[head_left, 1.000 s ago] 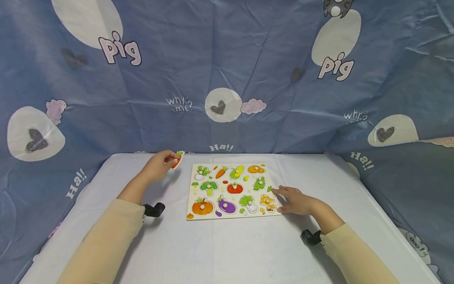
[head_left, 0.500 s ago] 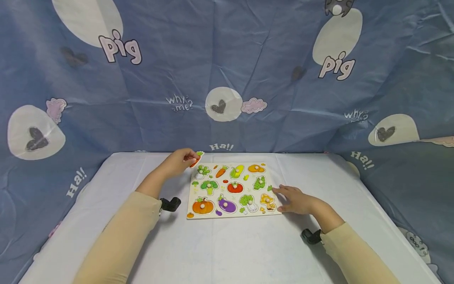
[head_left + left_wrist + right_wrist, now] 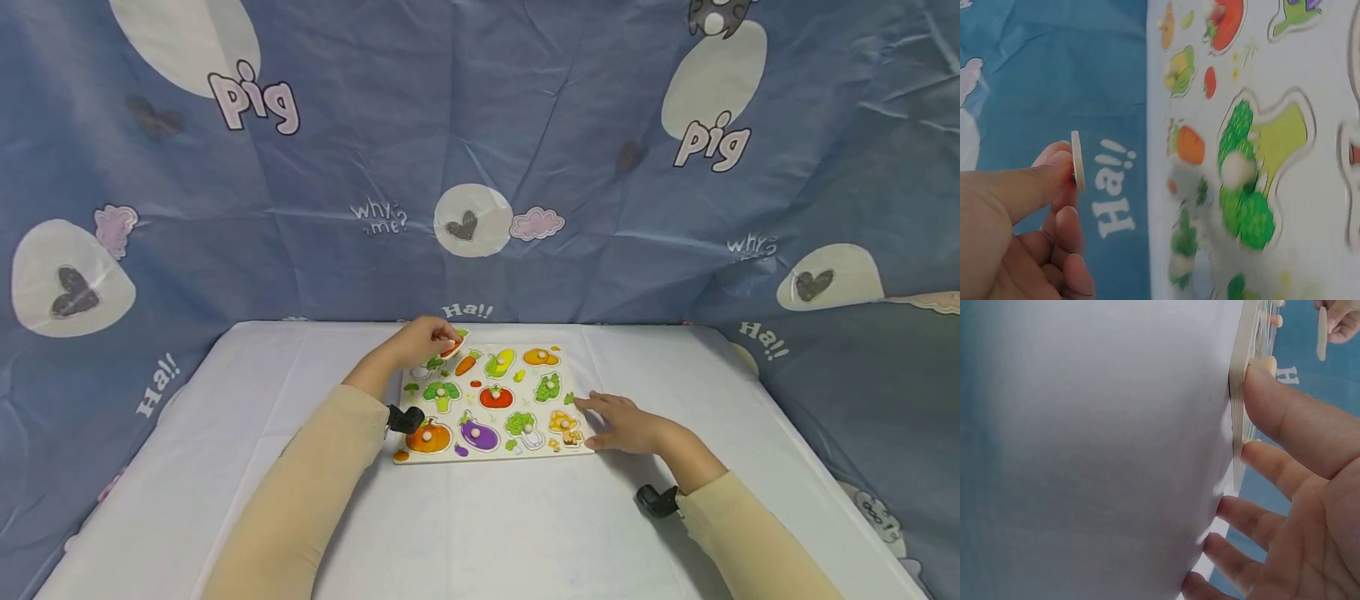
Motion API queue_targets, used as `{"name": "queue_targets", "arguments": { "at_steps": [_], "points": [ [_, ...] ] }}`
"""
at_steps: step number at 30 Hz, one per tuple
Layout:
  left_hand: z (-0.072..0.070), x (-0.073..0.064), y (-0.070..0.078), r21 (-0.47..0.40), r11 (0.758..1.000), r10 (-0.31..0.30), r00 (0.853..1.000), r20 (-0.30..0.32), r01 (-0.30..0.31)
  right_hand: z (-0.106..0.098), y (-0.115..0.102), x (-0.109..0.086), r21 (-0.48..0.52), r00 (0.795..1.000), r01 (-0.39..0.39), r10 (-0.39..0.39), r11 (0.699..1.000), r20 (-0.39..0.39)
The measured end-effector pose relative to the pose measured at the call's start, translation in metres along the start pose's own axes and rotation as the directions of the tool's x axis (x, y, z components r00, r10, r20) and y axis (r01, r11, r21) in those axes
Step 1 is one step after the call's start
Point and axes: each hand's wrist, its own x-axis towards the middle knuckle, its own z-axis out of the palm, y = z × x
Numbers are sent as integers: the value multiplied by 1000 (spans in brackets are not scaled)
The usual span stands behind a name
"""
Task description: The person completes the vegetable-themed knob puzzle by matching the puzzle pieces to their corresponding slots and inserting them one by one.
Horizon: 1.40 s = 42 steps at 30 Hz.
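My left hand (image 3: 422,342) pinches a carrot puzzle piece (image 3: 453,347), orange-red with a green top, over the far left corner of the vegetable puzzle board (image 3: 435,458). In the left wrist view the piece (image 3: 1078,161) appears edge-on between thumb and fingers, its picture turned away. A carrot-shaped spot (image 3: 467,363) without a knob lies on the board just right of the piece. My right hand (image 3: 622,423) rests at the board's right edge, thumb and index fingertip against the rim (image 3: 1238,394), the other fingertips down on the cloth.
Knobbed pieces sit in the board, among them broccoli (image 3: 442,397), a tomato (image 3: 497,397), an eggplant (image 3: 480,435) and a pumpkin (image 3: 430,436). A white cloth (image 3: 480,533) covers the table. Behind it hangs a blue printed curtain (image 3: 337,267).
My left hand has carried the carrot piece rightward, from beside the board to over its far left corner. My right hand has stayed at the board's edge.
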Motion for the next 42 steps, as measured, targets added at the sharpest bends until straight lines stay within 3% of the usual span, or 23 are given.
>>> {"name": "queue_targets", "arguments": {
  "at_steps": [9, 13, 19, 34, 42],
  "points": [
    [24, 16, 1, 13, 995, -96, 993, 63, 95, 1, 0, 0, 9, 1000, -2, 2, 1000, -8],
    [32, 15, 3, 52, 989, -138, 989, 51, 135, 0, -2, -1, 9, 1000, -10, 10, 1000, -10],
    [42, 22, -2, 20, 986, -166, 985, 55, 165, 0, -3, -2, 2, 1000, -11, 11, 1000, -7],
    [45, 25, 1, 26, 978, -207, 978, 39, 206, -2, -3, -1, -9, 1000, -15, 15, 1000, 0],
    [48, 24, 1, 60, 979, -195, 981, 4, 195, -1, -3, 0, 3, 1000, -17, 17, 1000, 5]
  ]
}}
